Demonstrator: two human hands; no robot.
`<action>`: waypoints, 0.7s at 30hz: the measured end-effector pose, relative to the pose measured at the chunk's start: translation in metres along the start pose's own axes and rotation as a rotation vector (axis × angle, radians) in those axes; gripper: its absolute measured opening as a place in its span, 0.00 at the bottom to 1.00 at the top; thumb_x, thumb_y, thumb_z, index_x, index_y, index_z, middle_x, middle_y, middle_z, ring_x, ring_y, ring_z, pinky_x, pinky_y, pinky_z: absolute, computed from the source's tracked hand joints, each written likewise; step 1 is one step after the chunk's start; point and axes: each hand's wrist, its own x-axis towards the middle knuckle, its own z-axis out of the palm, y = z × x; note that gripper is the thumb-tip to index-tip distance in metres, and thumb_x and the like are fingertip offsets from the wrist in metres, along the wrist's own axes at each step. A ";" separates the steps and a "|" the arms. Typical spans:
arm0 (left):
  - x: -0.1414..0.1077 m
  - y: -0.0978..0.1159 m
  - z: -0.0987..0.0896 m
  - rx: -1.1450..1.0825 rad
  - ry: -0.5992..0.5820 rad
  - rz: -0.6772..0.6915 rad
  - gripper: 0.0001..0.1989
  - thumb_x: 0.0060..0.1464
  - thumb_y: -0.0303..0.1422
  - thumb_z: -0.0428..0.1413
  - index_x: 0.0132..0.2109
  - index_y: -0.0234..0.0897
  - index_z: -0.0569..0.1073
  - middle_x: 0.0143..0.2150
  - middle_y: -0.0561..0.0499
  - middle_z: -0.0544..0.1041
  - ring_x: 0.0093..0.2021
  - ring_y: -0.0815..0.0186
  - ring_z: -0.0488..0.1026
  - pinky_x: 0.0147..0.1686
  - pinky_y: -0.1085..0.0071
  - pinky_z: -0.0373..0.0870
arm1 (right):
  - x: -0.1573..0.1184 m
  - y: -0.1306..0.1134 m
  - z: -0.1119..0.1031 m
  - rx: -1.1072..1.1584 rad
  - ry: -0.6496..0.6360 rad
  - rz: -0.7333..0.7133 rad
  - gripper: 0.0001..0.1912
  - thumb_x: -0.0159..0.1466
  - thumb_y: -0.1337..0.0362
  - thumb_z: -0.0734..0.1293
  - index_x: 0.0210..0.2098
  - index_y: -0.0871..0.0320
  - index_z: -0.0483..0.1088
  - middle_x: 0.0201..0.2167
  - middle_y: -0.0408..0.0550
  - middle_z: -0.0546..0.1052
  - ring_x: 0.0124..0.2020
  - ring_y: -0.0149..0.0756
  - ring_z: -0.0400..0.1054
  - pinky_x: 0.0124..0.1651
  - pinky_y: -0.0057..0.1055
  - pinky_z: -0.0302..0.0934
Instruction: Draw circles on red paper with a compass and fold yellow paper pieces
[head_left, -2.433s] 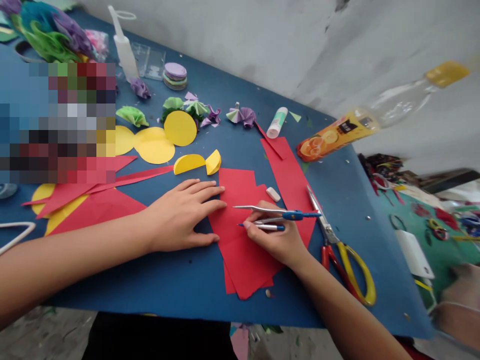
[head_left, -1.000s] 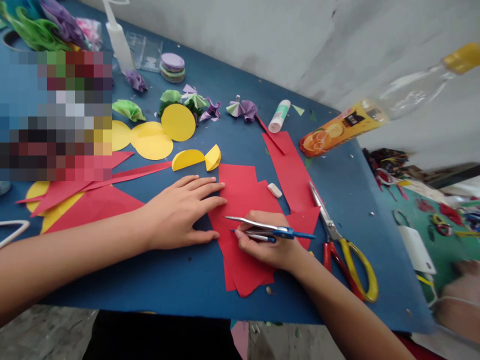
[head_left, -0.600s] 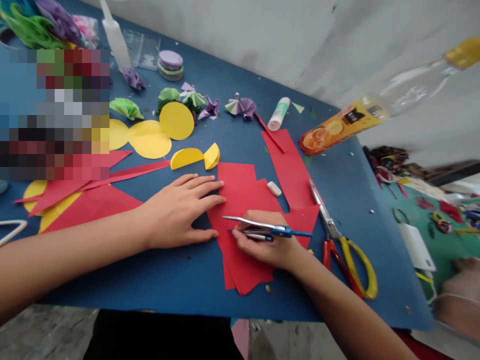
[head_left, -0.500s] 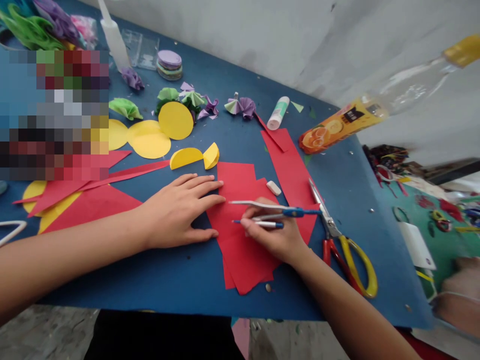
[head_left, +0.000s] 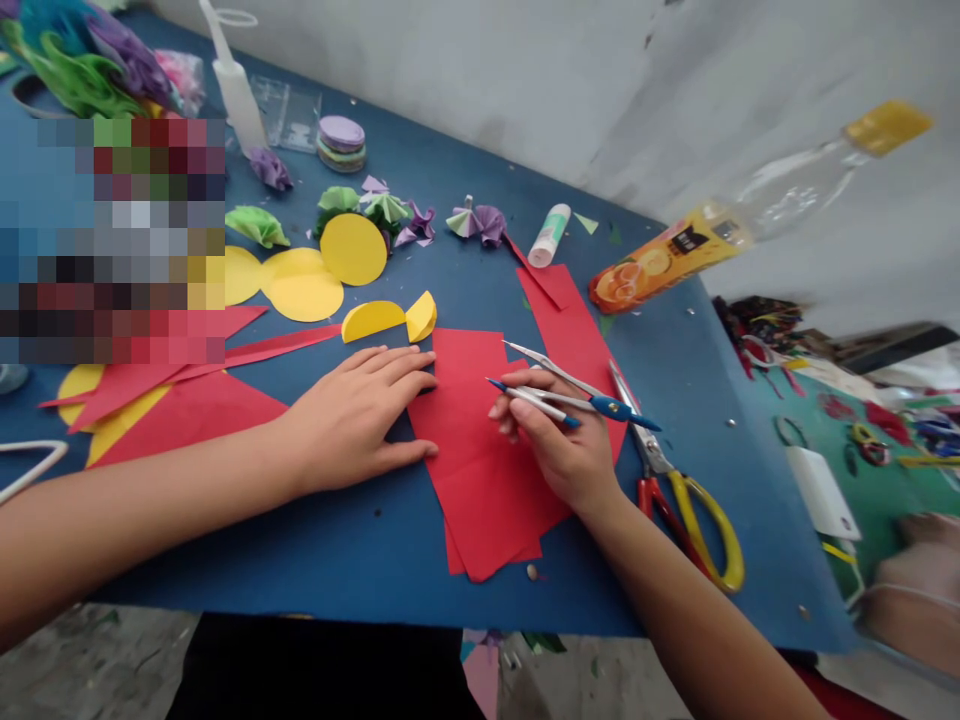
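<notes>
My right hand holds a metal and blue drawing compass above red paper sheets stacked on the blue table. The compass legs are spread and point left. Palm down with fingers stretched, my left hand rests at the left edge of the red paper. Folded yellow circles lie just beyond its fingertips. Scissors with red and yellow handles lie to the right of my right hand, blades partly over the red paper.
An orange drink bottle and a glue stick are at the back right. Yellow paper circles, paper flowers and a white squeeze bottle sit at the back left. Another person's hand shows at the far right.
My right hand and the compass have moved slightly up, and the compass has turned so its hinge end tilts lower. My left hand stays flat in nearly the same place.
</notes>
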 end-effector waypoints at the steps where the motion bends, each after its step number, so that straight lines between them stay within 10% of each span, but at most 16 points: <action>1: 0.000 0.000 0.000 -0.003 -0.002 -0.001 0.26 0.57 0.47 0.52 0.54 0.32 0.66 0.63 0.40 0.62 0.64 0.55 0.57 0.60 0.55 0.54 | 0.000 -0.002 0.000 -0.033 -0.017 -0.015 0.09 0.61 0.60 0.66 0.39 0.56 0.70 0.26 0.43 0.76 0.24 0.29 0.69 0.26 0.27 0.65; 8: 0.000 0.000 -0.005 -0.021 -0.016 0.015 0.24 0.58 0.44 0.52 0.56 0.33 0.65 0.64 0.41 0.61 0.64 0.56 0.57 0.60 0.57 0.54 | -0.004 -0.008 0.000 -0.343 -0.168 -0.171 0.05 0.61 0.68 0.63 0.34 0.55 0.72 0.31 0.44 0.78 0.33 0.34 0.73 0.39 0.33 0.68; 21: 0.002 0.002 -0.012 -0.050 -0.065 0.004 0.30 0.51 0.45 0.56 0.57 0.33 0.65 0.65 0.42 0.60 0.65 0.55 0.55 0.61 0.57 0.51 | -0.008 0.002 0.016 -0.392 -0.280 -0.209 0.04 0.56 0.71 0.62 0.30 0.56 0.65 0.25 0.42 0.71 0.25 0.29 0.68 0.27 0.24 0.64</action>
